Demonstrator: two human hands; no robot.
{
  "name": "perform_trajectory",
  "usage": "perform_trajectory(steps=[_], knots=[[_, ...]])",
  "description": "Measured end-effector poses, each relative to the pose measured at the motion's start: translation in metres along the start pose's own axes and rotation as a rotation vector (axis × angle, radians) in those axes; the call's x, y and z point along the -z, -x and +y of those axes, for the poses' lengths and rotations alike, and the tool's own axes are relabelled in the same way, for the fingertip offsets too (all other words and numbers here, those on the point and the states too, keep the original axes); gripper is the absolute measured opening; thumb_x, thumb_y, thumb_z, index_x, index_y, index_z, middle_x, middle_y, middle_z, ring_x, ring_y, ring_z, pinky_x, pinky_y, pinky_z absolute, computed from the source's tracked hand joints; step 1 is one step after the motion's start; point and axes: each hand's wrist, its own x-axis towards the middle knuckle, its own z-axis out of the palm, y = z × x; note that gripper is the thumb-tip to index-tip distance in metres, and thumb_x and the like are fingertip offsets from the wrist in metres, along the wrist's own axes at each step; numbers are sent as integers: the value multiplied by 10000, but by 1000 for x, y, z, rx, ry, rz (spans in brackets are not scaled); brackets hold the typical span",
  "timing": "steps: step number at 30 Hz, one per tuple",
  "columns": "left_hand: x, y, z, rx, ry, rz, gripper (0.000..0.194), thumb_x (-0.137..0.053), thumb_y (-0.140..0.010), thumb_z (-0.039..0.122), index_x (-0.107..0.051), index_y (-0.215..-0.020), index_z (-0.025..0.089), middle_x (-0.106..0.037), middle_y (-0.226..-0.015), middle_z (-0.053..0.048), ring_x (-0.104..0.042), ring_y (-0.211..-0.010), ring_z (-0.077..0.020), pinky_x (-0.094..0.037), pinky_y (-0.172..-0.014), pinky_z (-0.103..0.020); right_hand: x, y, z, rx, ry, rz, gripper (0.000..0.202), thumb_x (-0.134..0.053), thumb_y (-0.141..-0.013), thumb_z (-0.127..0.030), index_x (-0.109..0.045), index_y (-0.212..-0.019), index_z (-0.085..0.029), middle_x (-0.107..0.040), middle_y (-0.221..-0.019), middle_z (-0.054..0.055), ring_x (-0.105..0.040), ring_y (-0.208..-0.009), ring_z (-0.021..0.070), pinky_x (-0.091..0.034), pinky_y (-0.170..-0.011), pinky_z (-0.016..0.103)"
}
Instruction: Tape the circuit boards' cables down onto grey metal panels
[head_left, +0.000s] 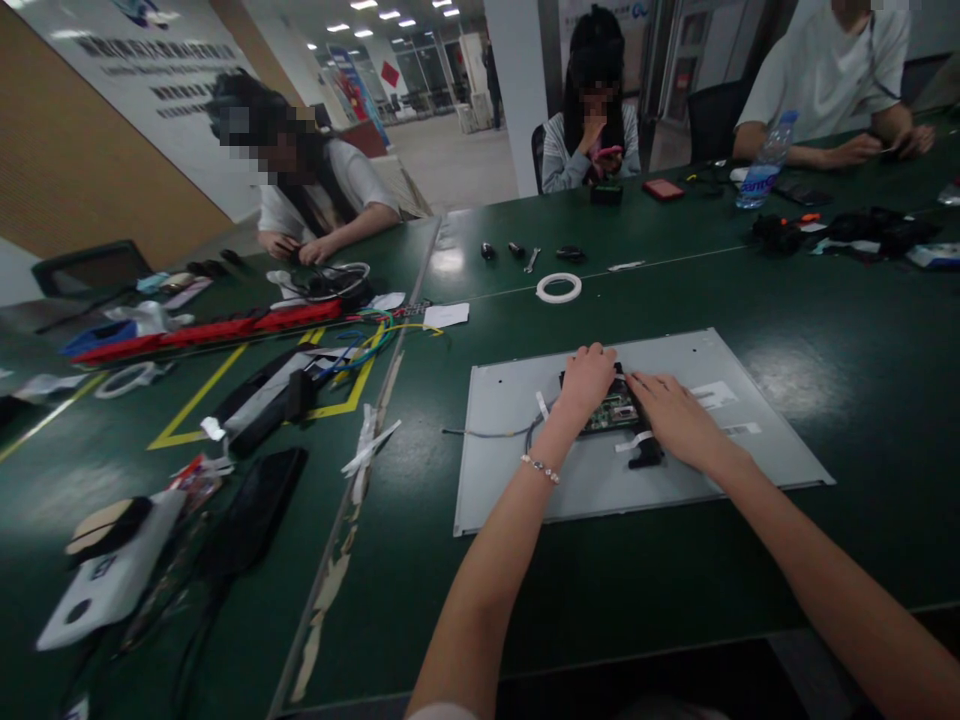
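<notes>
A grey-white flat panel (502, 495) lies on the green table in front of me. On its middle is a green circuit board (616, 412) with a dark frame. My left hand (589, 382) has its fingers curled over the board's far left part, gripping it. My right hand (679, 420) lies along the board's right edge, touching it, with fingers stretched out. A black piece (646, 452) with white tape sticks out below the board near my right hand. A thin dark cable (487, 433) runs left from the board across the panel.
A white tape roll (559, 288) and a small wrench (532, 260) lie beyond the panel. Left are a red power strip (217, 335), coloured wires, a black device (255, 510) and a white box (112, 575). Three people sit around the table; a water bottle (765, 165) stands far right.
</notes>
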Motion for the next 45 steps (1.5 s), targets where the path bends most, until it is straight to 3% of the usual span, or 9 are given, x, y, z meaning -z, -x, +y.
perform_trajectory(steps=[4,11,18,21,25,28,31,37,45], knots=[[2,0,-2,-4,1,-30,185,-448,-940,247,-557,-1071,175,-549,-1127,-100,-508,-1054,-233,-432,-866,-332,2,2,4,6,8,-28,577,-292,-849,-82,-398,-1414,-131,-391,-1428,69,-398,-1197,282,-434,-933,433],[-2,2,2,-20,-47,28,194,-427,-939,210,-554,-1082,173,-554,-1133,-94,-502,-1061,-237,-440,-850,-342,-3,4,8,53,69,-31,594,-287,-840,-60,-385,-1422,-127,-361,-1454,58,-367,-1259,273,-407,-983,426],[1,0,-4,-48,-10,24,194,-419,-921,183,-577,-1032,170,-585,-1095,-93,-544,-1011,-219,-444,-834,-329,-4,-1,14,27,35,1,534,-286,-867,-81,-433,-1381,-86,-456,-1376,77,-409,-1228,247,-384,-1018,389],[13,-1,-13,-38,30,11,236,-405,-901,141,-580,-1055,184,-611,-1056,-82,-575,-980,-207,-447,-827,-333,-4,-3,24,-43,-5,32,507,-281,-875,-82,-468,-1346,-60,-499,-1323,114,-448,-1196,233,-382,-1018,372],[43,5,-28,37,101,71,245,-414,-901,172,-602,-1056,200,-636,-1048,-75,-591,-987,-206,-448,-842,-334,-3,-4,38,-130,-51,92,481,-295,-877,-91,-515,-1303,-49,-538,-1271,130,-475,-1175,228,-381,-1017,364],[67,16,-35,70,161,120,229,-436,-909,233,-624,-1034,196,-648,-1051,-75,-596,-990,-196,-453,-857,-314,-3,-3,44,-165,-97,146,457,-299,-885,-108,-557,-1258,-53,-559,-1246,120,-492,-1156,220,-374,-1027,353],[78,34,-41,78,189,161,216,-454,-899,231,-631,-1018,197,-659,-1024,-63,-604,-965,-181,-459,-854,-291,-4,-3,46,-164,-147,157,432,-315,-893,-141,-583,-1224,-71,-575,-1223,109,-517,-1120,208,-385,-1017,343],[58,79,-71,152,149,190,180,-478,-869,193,-627,-971,191,-657,-976,-52,-619,-906,-177,-473,-833,-289,-13,-3,51,-180,-139,149,417,-346,-913,-245,-579,-1218,-82,-565,-1222,133,-505,-1132,238,-395,-995,396],[17,127,-121,406,202,406,314,-509,-854,192,-529,-1167,174,-584,-1152,-95,-562,-1082,-220,-450,-945,-357,-18,0,53,-187,-167,123,492,-341,-939,-379,-488,-1327,-114,-486,-1325,144,-425,-1240,269,-355,-1029,476]])
